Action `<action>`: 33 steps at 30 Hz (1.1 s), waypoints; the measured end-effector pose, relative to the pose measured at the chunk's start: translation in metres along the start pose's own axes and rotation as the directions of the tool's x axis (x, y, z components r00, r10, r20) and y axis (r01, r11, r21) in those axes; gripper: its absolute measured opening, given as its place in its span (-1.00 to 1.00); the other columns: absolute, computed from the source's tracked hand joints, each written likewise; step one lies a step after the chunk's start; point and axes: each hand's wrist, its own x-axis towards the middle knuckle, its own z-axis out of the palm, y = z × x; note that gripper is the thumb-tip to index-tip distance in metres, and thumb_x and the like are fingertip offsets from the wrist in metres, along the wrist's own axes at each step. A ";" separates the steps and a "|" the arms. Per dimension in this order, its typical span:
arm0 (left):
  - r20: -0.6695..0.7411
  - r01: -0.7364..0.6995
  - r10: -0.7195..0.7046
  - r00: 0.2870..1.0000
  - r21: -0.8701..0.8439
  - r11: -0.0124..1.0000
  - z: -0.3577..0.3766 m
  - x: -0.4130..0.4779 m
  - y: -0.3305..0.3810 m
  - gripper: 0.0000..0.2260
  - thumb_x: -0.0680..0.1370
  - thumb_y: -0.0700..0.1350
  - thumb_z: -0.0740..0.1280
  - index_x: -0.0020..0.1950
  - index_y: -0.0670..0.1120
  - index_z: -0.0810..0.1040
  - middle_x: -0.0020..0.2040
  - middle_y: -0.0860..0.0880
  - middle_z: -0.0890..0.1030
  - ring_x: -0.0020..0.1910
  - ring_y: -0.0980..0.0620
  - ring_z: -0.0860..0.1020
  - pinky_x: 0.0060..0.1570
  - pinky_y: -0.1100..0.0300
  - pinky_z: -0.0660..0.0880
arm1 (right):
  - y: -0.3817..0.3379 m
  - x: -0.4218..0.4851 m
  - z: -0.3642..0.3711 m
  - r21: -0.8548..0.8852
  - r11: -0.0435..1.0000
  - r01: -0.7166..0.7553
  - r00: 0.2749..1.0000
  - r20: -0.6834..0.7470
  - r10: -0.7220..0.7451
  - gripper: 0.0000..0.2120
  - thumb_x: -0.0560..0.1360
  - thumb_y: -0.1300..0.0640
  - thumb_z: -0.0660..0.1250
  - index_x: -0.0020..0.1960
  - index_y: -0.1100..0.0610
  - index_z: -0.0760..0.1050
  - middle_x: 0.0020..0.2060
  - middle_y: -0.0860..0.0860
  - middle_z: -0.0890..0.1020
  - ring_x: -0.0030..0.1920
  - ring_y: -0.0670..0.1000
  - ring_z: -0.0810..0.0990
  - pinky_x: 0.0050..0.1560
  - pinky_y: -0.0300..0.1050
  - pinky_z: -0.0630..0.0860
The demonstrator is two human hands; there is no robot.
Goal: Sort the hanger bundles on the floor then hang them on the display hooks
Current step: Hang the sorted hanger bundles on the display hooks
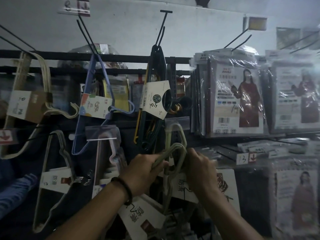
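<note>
A bundle of pale green hangers (174,149) with a white card sleeve is raised in front of the display wall, low in the centre. My left hand (143,172) grips the bundle's shoulder, and my right hand (199,167) holds its curved hook end. The bundle sits just below a clear price-tag strip (176,121) on a display hook. Other bundles hang from hooks: dark green and yellow (155,94), blue (91,108), cream (29,104), white (57,172) and pink (110,153).
Long black wire hooks (163,26) jut out from the white wall above. Packaged aprons in plastic (237,99) fill the right side in two rows. A blue sleeve (15,193) shows at the left edge.
</note>
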 end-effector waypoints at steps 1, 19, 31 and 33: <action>0.011 0.005 -0.005 1.000 0.002 1.000 0.001 0.001 0.000 -0.80 0.68 0.15 0.24 -0.12 0.31 0.54 -0.31 0.19 0.60 -0.28 0.25 0.59 -0.29 0.41 0.35 | 0.002 -0.001 0.003 0.019 1.000 -0.003 1.000 0.012 0.003 -0.87 0.61 0.02 0.38 0.12 -0.05 0.46 -0.19 -0.08 0.60 -0.34 -0.11 0.56 -0.38 -0.25 0.51; -0.111 0.169 -0.171 0.979 -0.028 0.985 0.000 -0.010 -0.029 -0.67 0.69 0.03 0.27 -0.20 0.39 0.54 -0.30 0.28 0.63 -0.29 0.30 0.60 -0.28 0.45 0.37 | -0.005 0.043 0.061 0.067 0.998 -0.016 0.988 0.157 0.005 -0.85 0.70 0.10 0.15 0.05 0.00 0.49 -0.15 -0.03 0.62 -0.14 -0.03 0.66 -0.18 -0.14 0.64; -0.125 0.276 -0.277 0.953 -0.024 0.961 0.005 -0.007 -0.027 -0.79 0.68 0.08 0.25 -0.13 0.20 0.58 -0.23 0.17 0.69 -0.19 0.29 0.64 -0.18 0.36 0.50 | -0.026 0.085 0.075 -0.030 0.999 0.016 0.934 0.356 -0.005 -0.81 0.68 0.22 0.22 0.10 0.18 0.62 0.03 0.11 0.71 0.04 0.12 0.72 -0.05 -0.08 0.65; -0.144 0.284 -0.289 0.947 -0.050 0.957 0.004 -0.008 -0.027 -0.80 0.69 0.06 0.24 -0.07 0.15 0.60 -0.24 0.10 0.70 -0.23 0.23 0.66 -0.18 0.26 0.56 | -0.022 0.082 0.069 -0.003 1.000 0.006 0.923 0.385 -0.005 -0.79 0.67 0.18 0.21 0.09 0.17 0.63 0.01 0.12 0.72 0.02 0.13 0.73 -0.05 -0.04 0.68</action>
